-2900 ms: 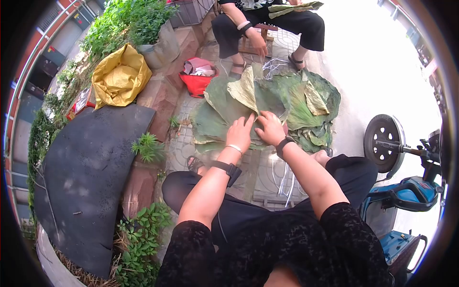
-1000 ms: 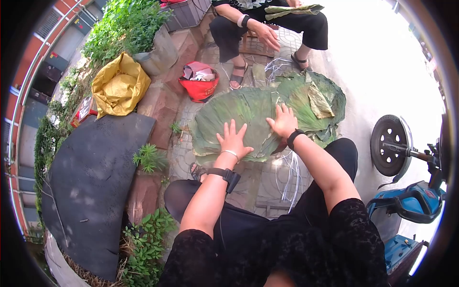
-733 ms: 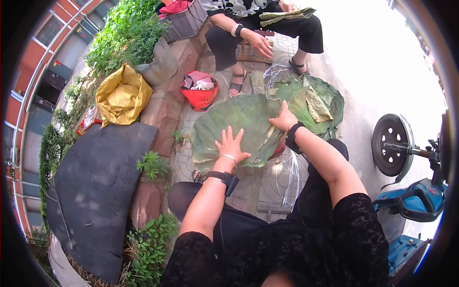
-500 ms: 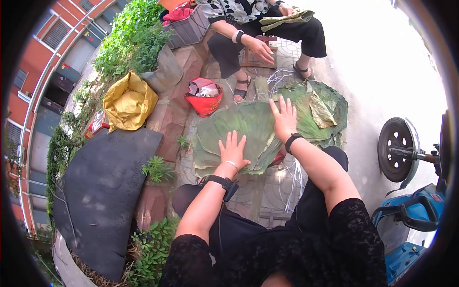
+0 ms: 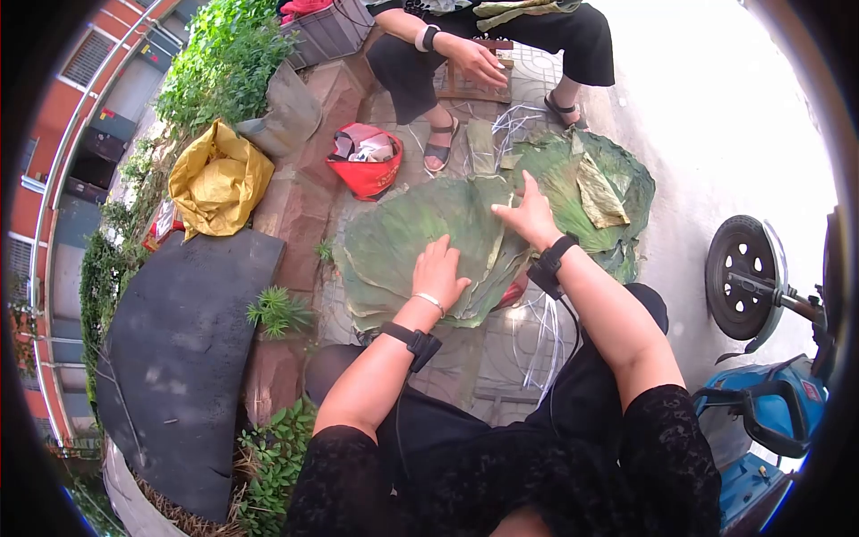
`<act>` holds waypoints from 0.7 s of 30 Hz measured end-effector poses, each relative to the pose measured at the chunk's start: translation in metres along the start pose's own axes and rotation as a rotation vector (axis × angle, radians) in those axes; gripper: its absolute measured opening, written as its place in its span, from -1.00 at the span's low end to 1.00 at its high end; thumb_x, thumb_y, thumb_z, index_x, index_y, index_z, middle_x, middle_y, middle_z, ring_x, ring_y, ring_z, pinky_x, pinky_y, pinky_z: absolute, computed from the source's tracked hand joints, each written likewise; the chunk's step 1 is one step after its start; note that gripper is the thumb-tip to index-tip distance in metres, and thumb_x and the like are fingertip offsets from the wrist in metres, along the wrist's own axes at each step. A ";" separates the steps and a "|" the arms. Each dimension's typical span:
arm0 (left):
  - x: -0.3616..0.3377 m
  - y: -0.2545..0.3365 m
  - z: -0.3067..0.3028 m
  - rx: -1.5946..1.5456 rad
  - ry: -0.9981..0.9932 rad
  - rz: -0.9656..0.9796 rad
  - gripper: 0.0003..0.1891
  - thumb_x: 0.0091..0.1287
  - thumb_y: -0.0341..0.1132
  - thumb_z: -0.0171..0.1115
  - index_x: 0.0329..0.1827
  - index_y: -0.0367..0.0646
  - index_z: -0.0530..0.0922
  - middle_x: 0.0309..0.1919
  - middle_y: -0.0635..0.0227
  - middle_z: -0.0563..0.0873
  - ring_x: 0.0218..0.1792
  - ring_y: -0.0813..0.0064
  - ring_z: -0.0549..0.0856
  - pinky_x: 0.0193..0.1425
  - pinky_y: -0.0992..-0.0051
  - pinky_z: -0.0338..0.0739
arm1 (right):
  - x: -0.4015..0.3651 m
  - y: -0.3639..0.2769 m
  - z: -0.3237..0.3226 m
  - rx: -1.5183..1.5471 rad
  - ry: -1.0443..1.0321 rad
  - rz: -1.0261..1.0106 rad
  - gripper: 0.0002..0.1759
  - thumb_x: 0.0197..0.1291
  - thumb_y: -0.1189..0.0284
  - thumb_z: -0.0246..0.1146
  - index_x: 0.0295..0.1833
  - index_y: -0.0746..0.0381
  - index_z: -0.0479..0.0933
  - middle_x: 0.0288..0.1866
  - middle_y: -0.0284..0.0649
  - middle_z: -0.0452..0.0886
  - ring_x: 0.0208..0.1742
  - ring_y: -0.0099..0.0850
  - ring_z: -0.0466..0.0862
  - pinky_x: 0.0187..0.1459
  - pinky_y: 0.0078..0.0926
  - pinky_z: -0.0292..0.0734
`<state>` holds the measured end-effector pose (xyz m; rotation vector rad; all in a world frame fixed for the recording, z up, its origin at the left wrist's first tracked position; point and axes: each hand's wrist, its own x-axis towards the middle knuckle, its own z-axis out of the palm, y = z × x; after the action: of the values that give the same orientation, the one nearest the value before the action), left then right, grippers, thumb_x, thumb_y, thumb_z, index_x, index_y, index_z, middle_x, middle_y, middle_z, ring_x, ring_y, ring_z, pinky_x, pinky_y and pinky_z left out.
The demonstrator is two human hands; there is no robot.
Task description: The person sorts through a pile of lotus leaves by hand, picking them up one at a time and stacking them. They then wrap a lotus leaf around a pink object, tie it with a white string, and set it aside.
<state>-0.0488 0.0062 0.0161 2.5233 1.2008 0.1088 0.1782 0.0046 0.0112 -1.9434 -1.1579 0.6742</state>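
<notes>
Right hand (image 5: 530, 215), earlier flat, curls at far edge of lotus leaf (image 5: 403, 234), perhaps pinching; left hand (image 5: 438, 268) presses open-palmed; pulling against that press may tear it.

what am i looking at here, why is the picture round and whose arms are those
No machine here: a person wears a camera on the head, looking down, and its wide lens bends the one picture into a circle. The two bare arms are that person's own. The left hand lies flat and open on a big green leaf spread on the paving. The right hand is curled at the leaf's far edge; whether it grips is hard to tell. More leaves lie beyond, white strips nearer the person, a red bag to the side. Another person's hand shows at the top.
</notes>
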 end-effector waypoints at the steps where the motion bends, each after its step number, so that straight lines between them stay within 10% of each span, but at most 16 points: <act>1: 0.001 0.000 0.000 -0.035 0.014 0.006 -0.48 0.01 -0.22 0.44 0.06 -0.26 0.59 0.30 -0.02 0.42 0.32 -0.01 0.40 0.35 0.21 0.36 | 0.003 -0.001 -0.002 0.065 -0.080 0.077 -0.21 -0.01 0.27 0.43 0.33 0.31 0.31 0.14 0.04 0.51 0.18 -0.09 0.52 0.15 -0.17 0.42; 4: 0.005 -0.012 0.016 -0.265 0.154 -0.013 -0.56 0.06 -0.24 0.44 -0.02 -0.25 0.59 0.20 -0.05 0.51 0.16 0.14 0.55 0.18 0.31 0.48 | -0.015 -0.021 0.013 0.146 -0.138 -0.296 -0.56 0.04 0.38 0.33 0.06 0.31 0.53 -0.20 -0.04 0.64 -0.12 -0.10 0.64 -0.06 -0.21 0.52; 6: 0.021 -0.034 0.027 -0.885 -0.082 -0.363 -0.66 0.21 -0.27 0.33 -0.01 -0.27 0.58 0.06 0.05 0.63 -0.02 0.28 0.65 0.05 0.35 0.54 | -0.049 -0.057 0.008 0.060 -0.303 -0.703 -0.70 0.05 0.47 0.25 -0.05 0.28 0.57 -0.23 -0.04 0.62 -0.15 -0.04 0.62 -0.05 -0.17 0.52; 7: 0.018 -0.041 0.038 -1.024 0.169 -0.262 -0.69 0.39 -0.22 0.14 0.05 -0.27 0.56 -0.03 0.15 0.69 -0.12 0.38 0.68 -0.05 0.38 0.56 | -0.067 -0.063 0.014 0.116 -0.287 -0.734 -0.73 0.05 0.47 0.24 -0.09 0.27 0.59 -0.24 -0.05 0.62 -0.15 -0.04 0.61 -0.06 -0.16 0.52; 8: 0.017 -0.020 0.006 -1.478 0.091 -0.573 -0.65 0.45 -0.18 0.05 0.11 -0.25 0.53 0.01 0.17 0.68 -0.04 0.30 0.68 0.03 0.34 0.58 | -0.078 -0.064 0.019 0.172 -0.269 -0.764 -0.77 0.05 0.47 0.23 -0.13 0.25 0.60 -0.26 -0.06 0.61 -0.16 -0.04 0.61 -0.07 -0.15 0.51; 10: 0.013 -0.042 0.000 -2.092 -0.075 -0.448 -0.59 0.44 -0.12 0.05 0.19 -0.22 0.49 0.04 0.17 0.67 0.03 0.28 0.67 0.11 0.31 0.59 | -0.083 -0.050 0.027 0.039 -0.455 -0.751 -0.74 0.05 0.48 0.26 -0.09 0.25 0.59 -0.19 -0.08 0.62 -0.10 -0.08 0.61 -0.01 -0.20 0.51; 16: 0.019 -0.031 -0.010 -1.873 -0.059 -0.463 -0.34 0.44 0.19 -0.08 0.33 -0.20 0.38 0.22 0.14 0.55 0.22 0.22 0.54 0.33 0.22 0.41 | -0.048 -0.049 0.010 0.095 -0.678 -0.552 -0.75 0.18 0.40 0.26 -0.05 0.24 0.60 -0.12 -0.08 0.64 -0.03 -0.10 0.62 0.05 -0.24 0.50; 18: 0.016 -0.034 -0.006 -1.841 -0.088 -0.461 -0.27 0.43 0.28 -0.10 0.38 -0.18 0.34 0.28 0.14 0.51 0.30 0.19 0.48 0.39 0.16 0.34 | -0.013 -0.032 0.004 -0.059 -0.054 -0.511 -0.64 0.18 0.29 0.28 0.03 0.25 0.58 -0.11 -0.02 0.63 0.03 -0.03 0.59 0.10 -0.20 0.48; 21: 0.017 -0.038 -0.018 -1.974 -0.137 -0.494 -0.24 0.40 0.32 -0.06 0.42 -0.13 0.30 0.32 0.18 0.48 0.34 0.17 0.44 0.42 0.08 0.29 | 0.019 0.016 -0.005 -0.127 0.074 -0.053 -0.46 0.16 0.27 0.30 0.22 0.29 0.45 -0.02 0.05 0.62 0.11 -0.02 0.56 0.16 -0.20 0.45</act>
<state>-0.0700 0.0459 0.0190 0.5016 0.7644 0.5940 0.1980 0.0147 -0.0005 -2.0184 -1.2275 0.5068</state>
